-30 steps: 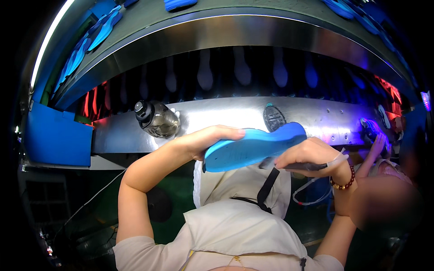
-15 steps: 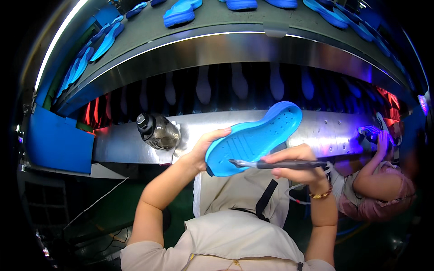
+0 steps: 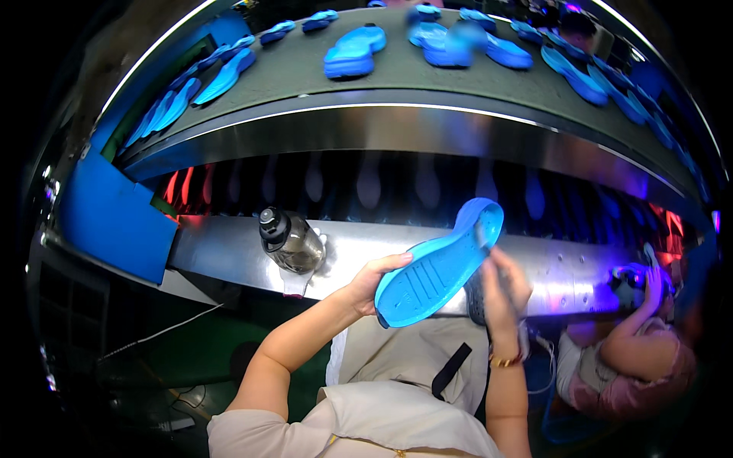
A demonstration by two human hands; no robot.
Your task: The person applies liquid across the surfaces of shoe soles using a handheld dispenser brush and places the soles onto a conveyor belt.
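Observation:
My left hand (image 3: 372, 282) grips a bright blue shoe sole (image 3: 435, 278) by its broad near-left end, thumb over the rim. The sole is tilted, its hollow inner face up, with grooves and small holes showing. In my right hand (image 3: 505, 294) is a slim dark-handled brush (image 3: 484, 235), smeared by motion. Its tip lies over the sole's narrower far end; whether it touches cannot be told. Part of a dark ribbed thing (image 3: 475, 301) shows beside my right hand, mostly hidden.
A dark-capped clear bottle (image 3: 294, 244) stands on the metal ledge (image 3: 347, 244) to the left. Beyond, more blue soles (image 3: 355, 53) lie on a green-grey conveyor belt (image 3: 305, 72). At right, a co-worker (image 3: 637, 351) sits at the same ledge. A blue panel (image 3: 114, 221) bounds the left.
The brush has moved from the sole's near end to its far end. In the picture the ledge and bottle sit lower, and more of the belt with soles has come into view.

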